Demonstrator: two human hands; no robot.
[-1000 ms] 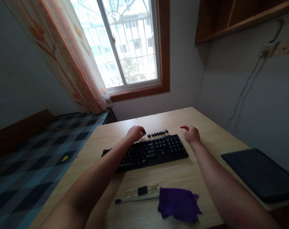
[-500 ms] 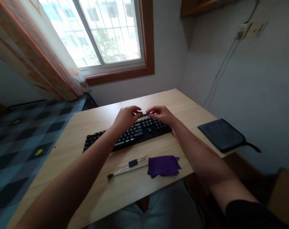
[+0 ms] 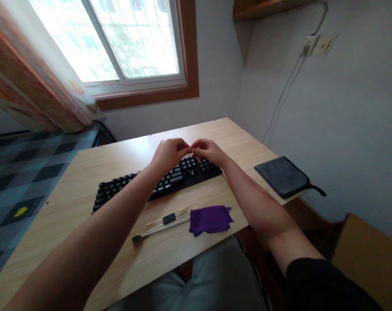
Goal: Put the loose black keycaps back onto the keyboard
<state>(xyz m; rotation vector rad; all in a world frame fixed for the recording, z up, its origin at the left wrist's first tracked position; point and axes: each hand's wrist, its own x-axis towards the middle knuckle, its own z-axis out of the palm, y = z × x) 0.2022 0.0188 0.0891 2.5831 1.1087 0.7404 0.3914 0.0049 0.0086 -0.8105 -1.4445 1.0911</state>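
Observation:
A black keyboard [image 3: 178, 177] lies at a slant across the wooden table, partly hidden by my left forearm. Over its far edge, my left hand [image 3: 172, 152] and my right hand [image 3: 209, 152] meet with their fingertips pinched together. Whatever is between the fingers is too small or too hidden to make out. Nearer to me lie a wire keycap puller [image 3: 169, 219] with a dark grip, a thin brush [image 3: 165, 228] with a dark head, and a purple cloth [image 3: 210, 219] beside them.
A dark zip pouch [image 3: 284, 176] with a strap rests at the table's [image 3: 118, 268] right edge. To the left is a surface with a checked cover [image 3: 37, 168]. A cable [image 3: 285, 88] runs down the right wall from a socket. A window and curtain are behind.
Both hands have come together, their fingertips closing the gap between them above the keyboard's far edge. The view has shifted so the table things appear further left.

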